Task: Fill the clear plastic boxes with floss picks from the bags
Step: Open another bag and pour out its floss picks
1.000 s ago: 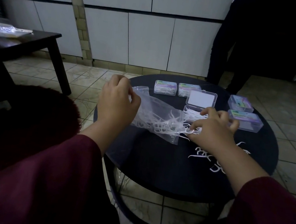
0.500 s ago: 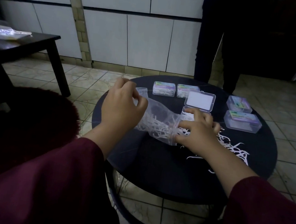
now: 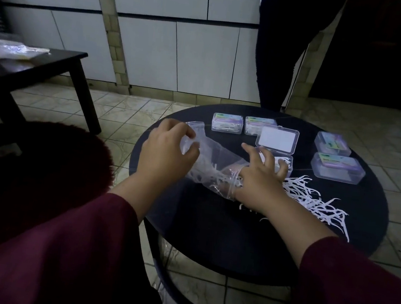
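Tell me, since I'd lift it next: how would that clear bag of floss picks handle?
Probably floppy: the clear bag sags and creases where the left hand holds it. Likely light. Its open end lies by the right hand, so the floss picks could spill if tipped.

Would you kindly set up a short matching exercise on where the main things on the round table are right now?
Things:
1. plastic bag
2. open box
3. loose floss picks
4. two closed boxes

Places or states:
A. spread on the table, right of the right hand
B. gripped by the left hand
C. lid raised, just beyond the right hand
D. lidded, at the table's far right

Pairs: 1-B, 2-C, 3-A, 4-D
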